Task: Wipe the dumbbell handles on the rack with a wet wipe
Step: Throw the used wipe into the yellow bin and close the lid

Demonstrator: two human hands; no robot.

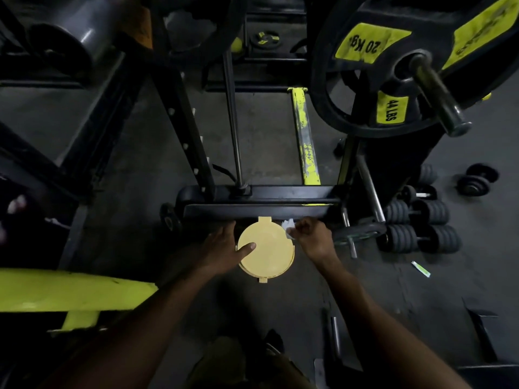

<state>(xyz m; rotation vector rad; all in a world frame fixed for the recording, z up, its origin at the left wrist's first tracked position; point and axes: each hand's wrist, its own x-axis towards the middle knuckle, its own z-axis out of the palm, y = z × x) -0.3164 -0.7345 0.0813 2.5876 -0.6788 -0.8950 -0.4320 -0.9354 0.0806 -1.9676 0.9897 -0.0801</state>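
Two hands at lower centre: left hand [222, 249] presses flat on a yellow lid [266, 254]; right hand [313, 238] pinches a white wipe [288, 226].

The head view is dim overall, the dark gym floor [266, 141] and black frames losing most detail, while the yellow round lid [266, 258] and the yellow labels on the weight plate [373, 66] stand out as the brightest patches. A soft sheen runs along the plate's bar and the roller at top left (light seems to fall from above), and shadows are diffuse. Wide-angle distortion bends the edges, where the left side and the forearms at the bottom are smeared and out of focus.
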